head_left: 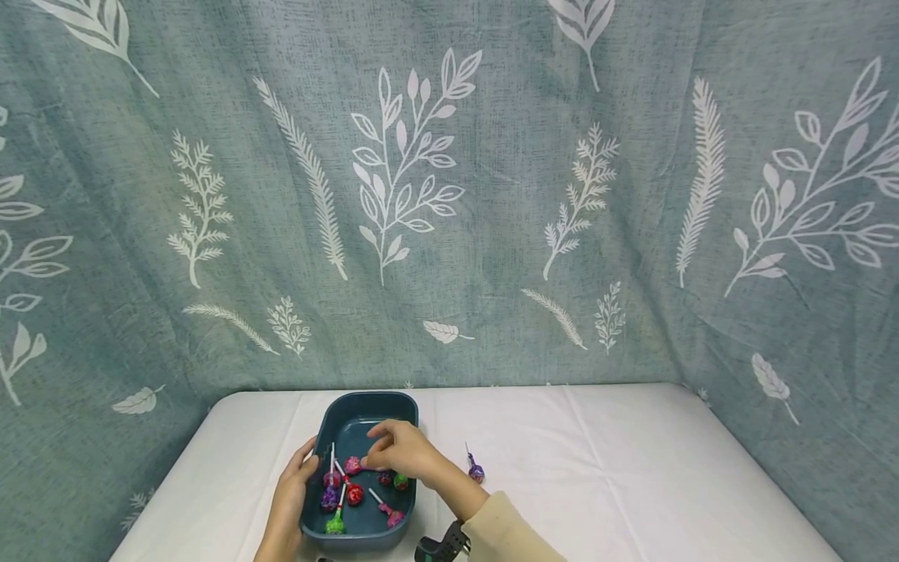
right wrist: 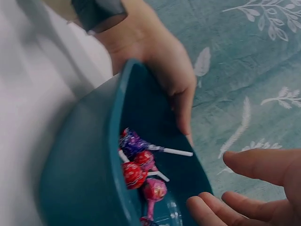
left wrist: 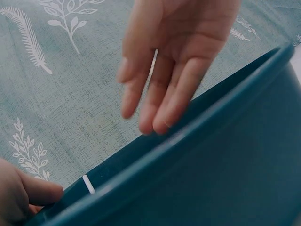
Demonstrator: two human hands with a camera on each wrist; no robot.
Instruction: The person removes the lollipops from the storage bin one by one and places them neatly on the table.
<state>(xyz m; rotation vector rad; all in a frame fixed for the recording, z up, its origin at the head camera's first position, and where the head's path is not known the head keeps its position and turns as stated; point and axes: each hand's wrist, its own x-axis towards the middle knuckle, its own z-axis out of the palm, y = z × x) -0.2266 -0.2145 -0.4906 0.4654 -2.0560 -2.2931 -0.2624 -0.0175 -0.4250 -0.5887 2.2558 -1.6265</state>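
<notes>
A dark teal plastic container (head_left: pixel 360 538) holds several wrapped lollipops. My left hand (head_left: pixel 286 493) grips its left wall, thumb at the rim and fingers along the outside; part of that hand shows in the left wrist view's lower corner. Over the container's right side, my right hand (head_left: pixel 403 451) reaches in with fingers bent loosely. In the right wrist view its thumb and fingertips are spread apart, with nothing between them. Nearest below is a pink lollipop (right wrist: pixel 155 189), beside a red lollipop (right wrist: pixel 135 175) and a purple lollipop (right wrist: pixel 134 142). A green lollipop (head_left: pixel 335 524) lies near the front wall.
On the white-covered table (head_left: pixel 597 484), one purple lollipop (head_left: pixel 476 472) lies right of the container, close to my right forearm. A dark strapped device (head_left: pixel 442 546) is on my right wrist. A green leaf-print curtain (head_left: pixel 492 234) hangs behind the table.
</notes>
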